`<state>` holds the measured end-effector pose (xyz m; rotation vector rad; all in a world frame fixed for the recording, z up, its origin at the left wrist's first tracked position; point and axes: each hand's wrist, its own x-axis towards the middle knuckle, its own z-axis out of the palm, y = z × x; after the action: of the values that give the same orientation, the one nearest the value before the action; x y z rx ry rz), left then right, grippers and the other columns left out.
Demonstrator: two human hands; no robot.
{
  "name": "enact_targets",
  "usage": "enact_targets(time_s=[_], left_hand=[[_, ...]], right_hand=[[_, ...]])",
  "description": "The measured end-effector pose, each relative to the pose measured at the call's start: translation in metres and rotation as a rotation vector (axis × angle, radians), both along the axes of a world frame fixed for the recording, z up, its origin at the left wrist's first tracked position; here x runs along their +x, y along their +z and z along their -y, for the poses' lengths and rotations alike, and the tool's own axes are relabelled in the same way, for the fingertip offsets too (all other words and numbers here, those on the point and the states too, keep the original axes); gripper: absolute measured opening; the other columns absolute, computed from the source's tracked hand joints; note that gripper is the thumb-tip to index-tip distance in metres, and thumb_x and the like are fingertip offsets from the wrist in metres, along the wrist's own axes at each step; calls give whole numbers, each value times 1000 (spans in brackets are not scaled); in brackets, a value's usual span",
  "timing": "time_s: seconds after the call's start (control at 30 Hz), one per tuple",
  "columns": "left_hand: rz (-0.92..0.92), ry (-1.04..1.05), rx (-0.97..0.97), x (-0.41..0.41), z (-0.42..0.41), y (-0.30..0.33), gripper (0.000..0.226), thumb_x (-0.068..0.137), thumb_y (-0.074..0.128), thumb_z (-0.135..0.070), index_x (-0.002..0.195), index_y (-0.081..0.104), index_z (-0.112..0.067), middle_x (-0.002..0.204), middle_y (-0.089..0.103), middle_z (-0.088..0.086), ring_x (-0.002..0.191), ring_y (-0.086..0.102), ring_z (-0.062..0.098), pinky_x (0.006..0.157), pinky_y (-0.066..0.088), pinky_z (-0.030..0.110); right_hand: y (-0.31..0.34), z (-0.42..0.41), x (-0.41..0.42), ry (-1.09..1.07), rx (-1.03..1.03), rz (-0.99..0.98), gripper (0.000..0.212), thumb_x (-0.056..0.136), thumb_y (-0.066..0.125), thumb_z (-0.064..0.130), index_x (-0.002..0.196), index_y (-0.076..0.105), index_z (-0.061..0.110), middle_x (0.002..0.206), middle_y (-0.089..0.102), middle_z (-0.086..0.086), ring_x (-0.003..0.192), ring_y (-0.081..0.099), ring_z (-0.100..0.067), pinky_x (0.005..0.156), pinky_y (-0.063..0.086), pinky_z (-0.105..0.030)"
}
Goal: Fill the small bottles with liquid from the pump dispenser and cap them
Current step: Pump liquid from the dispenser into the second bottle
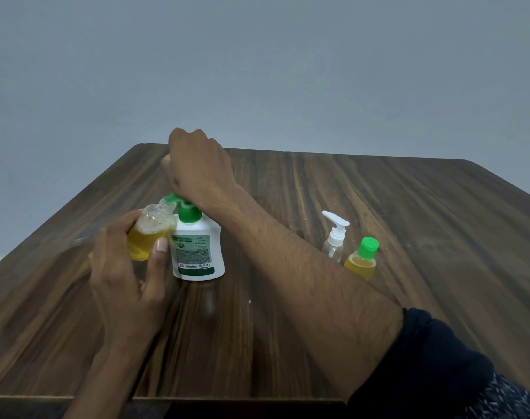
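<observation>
Wall: we see a plain grey-blue wall behind the table, with nothing on it.
Table: our dark wood-grain table carries everything; its near edge runs along the bottom of the view.
Right arm: it reaches across from the dark sleeve toward the dispenser.
Right hand: our right hand sits on top of the pump head, the heel bearing down; we cannot tell how its fingers lie, since we see only the back of it.
Left hand: our left hand grips the small bottle, thumb and fingers curled round it.
Pump dispenser: the white pump dispenser with a green pump stands upright near the middle of the table.
Small bottle: the open small bottle is tilted with its mouth at the green spout, touching the dispenser's side, and looks a bit over half full of yellow liquid with foam on top.
Capped bottle: a filled bottle with a green cap stands well to the right.
Spray bottle: a clear, empty-looking spray bottle with a white pump stands just beside it.
Risk, spill: we judge a hard press could shoot liquid past the narrow mouth if the bottle slips off the spout.
Risk, overflow: the foam may well up before we stop.
Risk, tipping: an off-centre push could rock the dispenser.
</observation>
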<state>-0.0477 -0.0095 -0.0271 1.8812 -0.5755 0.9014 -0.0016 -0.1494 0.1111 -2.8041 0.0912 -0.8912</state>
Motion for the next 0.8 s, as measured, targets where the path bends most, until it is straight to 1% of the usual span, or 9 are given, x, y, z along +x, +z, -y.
enact_targets(time_s=[0.1,0.17,0.23,0.33,0.47,0.6,0.67,0.73,0.8], left_hand=[[-5,3,6,0,0,0,39,104,57,-26,134,59,-1,124,65,17,105,55,24,86,44,48],[0,10,4,0,0,0,38,104,57,-24,133,59,0,123,65,18,105,55,25,86,44,48],[2,8,0,0,0,1,38,104,57,-24,133,58,0,123,64,19,105,53,21,85,44,49],[6,-2,7,1,0,-1,38,104,57,-25,133,59,-1,123,64,18,106,50,17,85,45,50],[6,-5,-5,0,-1,-1,38,104,57,-25,134,58,-1,123,64,17,106,50,17,85,45,51],[7,-5,5,0,0,-1,37,104,57,-24,133,59,-1,122,65,18,106,49,15,85,45,49],[7,-5,4,0,0,-1,38,104,57,-24,134,58,-1,124,64,18,106,50,16,86,45,49],[8,-2,1,0,0,-1,38,104,57,-24,134,59,-1,124,64,18,105,53,22,86,45,51],[3,-5,0,0,0,-2,38,104,57,-25,134,59,-1,124,65,17,105,54,24,86,46,51]], right_hand=[[1,-1,0,20,-18,-41,14,92,48,18,83,38,16,69,29,4,60,36,-15,59,30,-29],[4,-2,0,17,-30,-21,17,92,47,17,79,36,16,69,30,4,57,32,-12,58,29,-29],[4,-2,0,1,-28,2,21,92,47,16,75,34,16,68,32,4,55,31,-12,57,28,-29],[-1,0,0,17,1,-33,15,92,47,17,80,38,15,69,32,4,56,32,-11,57,29,-28],[2,-2,0,-5,-38,13,33,92,47,17,67,25,18,68,30,4,55,29,-11,53,24,-28],[0,-1,-1,9,-22,-39,17,92,48,18,80,37,16,69,30,4,57,31,-12,58,29,-29],[2,-2,-1,9,-51,-29,23,92,48,17,75,34,16,68,30,4,56,30,-12,58,29,-29],[3,-2,0,-3,-54,8,32,91,48,16,68,27,17,68,31,4,55,30,-11,57,28,-28],[1,-1,-1,14,-21,-11,24,91,48,16,72,33,16,68,32,4,56,32,-11,57,29,-28]])
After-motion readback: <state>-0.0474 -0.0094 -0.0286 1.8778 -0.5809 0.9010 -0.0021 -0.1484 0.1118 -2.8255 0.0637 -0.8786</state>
